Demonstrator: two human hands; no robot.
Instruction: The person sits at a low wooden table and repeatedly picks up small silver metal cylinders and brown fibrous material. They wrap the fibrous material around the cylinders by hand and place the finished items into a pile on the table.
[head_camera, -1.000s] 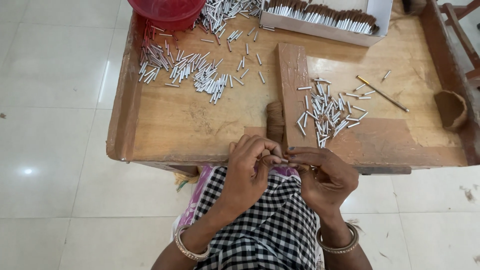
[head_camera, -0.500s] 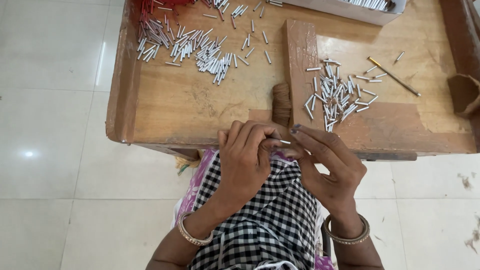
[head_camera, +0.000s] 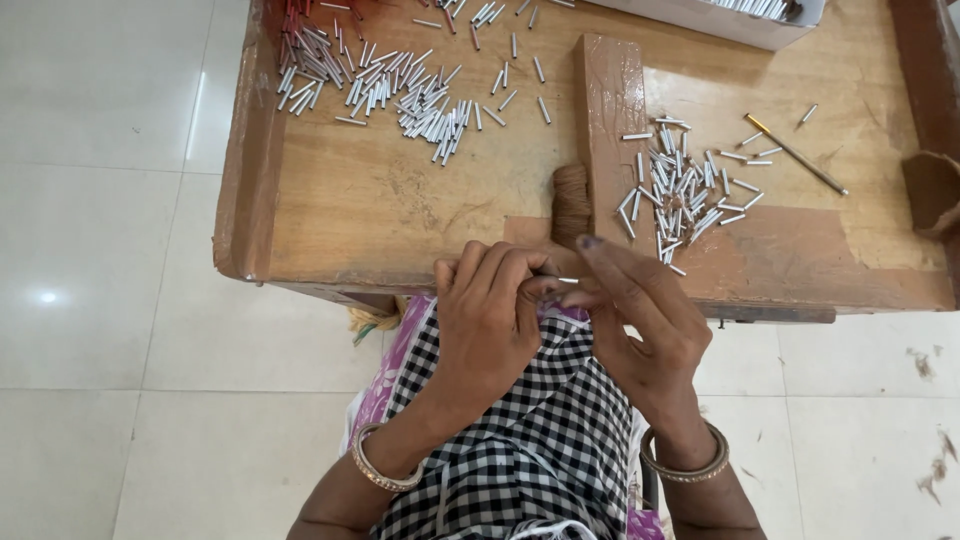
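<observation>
A small white stick (head_camera: 562, 280) is pinched between the left hand (head_camera: 490, 320) and the right hand (head_camera: 640, 320), fingers closed on it. The table edge (head_camera: 480, 275) lies just beyond; open floor (head_camera: 120, 400) is left.

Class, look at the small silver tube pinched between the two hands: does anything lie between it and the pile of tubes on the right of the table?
Nothing visible does. The silver tube is held by the left hand and right hand; only bare wooden table lies before the pile.

Head camera looks steeply down — close over the wooden table (head_camera: 400, 215) edge and lap.
</observation>
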